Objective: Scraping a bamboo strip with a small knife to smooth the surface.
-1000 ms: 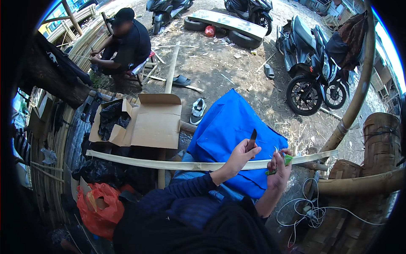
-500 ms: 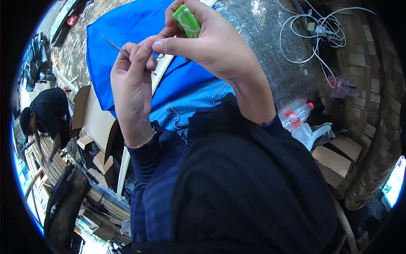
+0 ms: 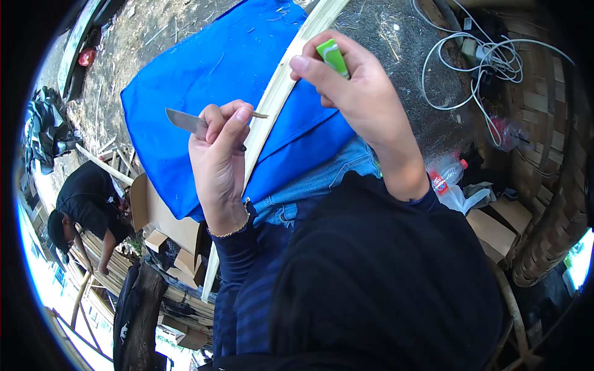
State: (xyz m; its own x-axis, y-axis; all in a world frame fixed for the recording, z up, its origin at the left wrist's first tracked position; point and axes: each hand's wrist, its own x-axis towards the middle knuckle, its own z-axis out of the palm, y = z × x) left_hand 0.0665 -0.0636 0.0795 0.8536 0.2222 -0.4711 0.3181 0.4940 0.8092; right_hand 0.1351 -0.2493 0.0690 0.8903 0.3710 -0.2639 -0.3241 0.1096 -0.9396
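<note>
Left hand (image 3: 218,151) and right hand (image 3: 357,80), together earlier, had been drawn apart. Blue cloth (image 3: 185,86) was crossed by a bamboo strip (image 3: 276,89), judged light, springy and splintery, best gripped by its flat faces. A knife (image 3: 184,120) was held in the left hand, a green-and-white piece (image 3: 333,57) in the right; a brown sliver (image 3: 261,115) was also pinched in the left.

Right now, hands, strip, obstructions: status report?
Left fingers hold knife. Green piece at right fingers. Pale strip across blue cloth. White cable at right, clear of strip.
</note>
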